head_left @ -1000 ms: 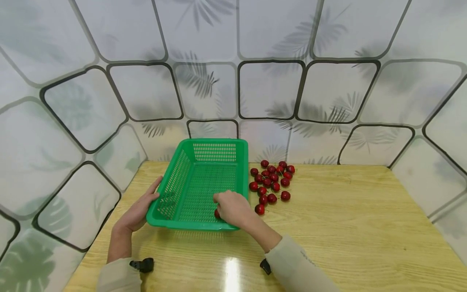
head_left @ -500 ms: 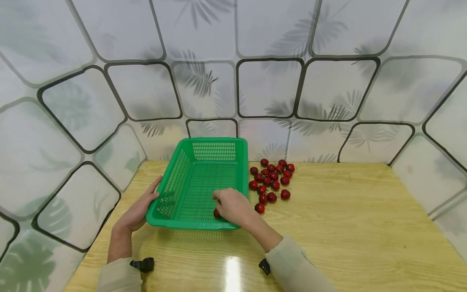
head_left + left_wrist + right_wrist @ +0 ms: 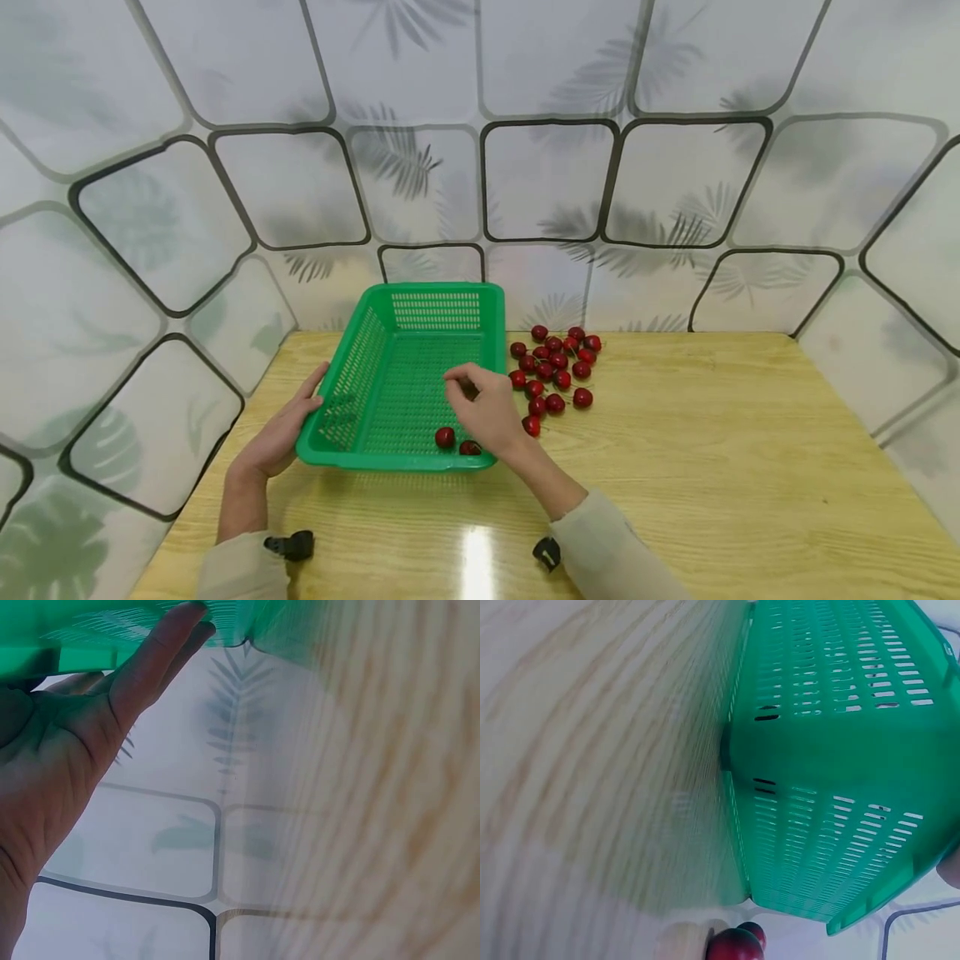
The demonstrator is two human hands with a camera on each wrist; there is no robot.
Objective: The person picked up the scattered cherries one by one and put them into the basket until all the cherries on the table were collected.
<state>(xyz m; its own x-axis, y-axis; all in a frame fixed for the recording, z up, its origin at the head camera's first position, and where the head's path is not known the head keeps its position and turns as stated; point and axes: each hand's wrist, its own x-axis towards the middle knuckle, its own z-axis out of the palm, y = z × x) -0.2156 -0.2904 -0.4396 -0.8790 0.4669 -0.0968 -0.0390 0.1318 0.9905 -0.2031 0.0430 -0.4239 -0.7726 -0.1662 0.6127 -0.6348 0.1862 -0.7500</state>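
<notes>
A green slotted plastic basket [image 3: 397, 461] stands on the table. Two dark red cherries, one cherry [image 3: 445, 437] in plain sight and another cherry [image 3: 470, 448] by the front rim, lie inside it. My left hand [image 3: 281, 433] rests against the basket's left side; the left wrist view shows straight fingers [image 3: 161, 656] touching the outer wall. Over the basket's right front part hovers my right hand [image 3: 489, 410], thumb and forefinger loosely bent towards each other. No cherry shows between them, and the other fingers are partly hidden.
A loose group of several cherries [image 3: 558, 361] with stems lies on the wooden table [image 3: 712, 433] right of the basket. Behind the table rises a patterned fabric wall [image 3: 551, 183]. A basket wall [image 3: 817, 750] fills much of the right wrist view.
My right hand has risen off the basket's floor and away from the cherries, uncovering the one near the front rim. The left hand stays at the basket's side.
</notes>
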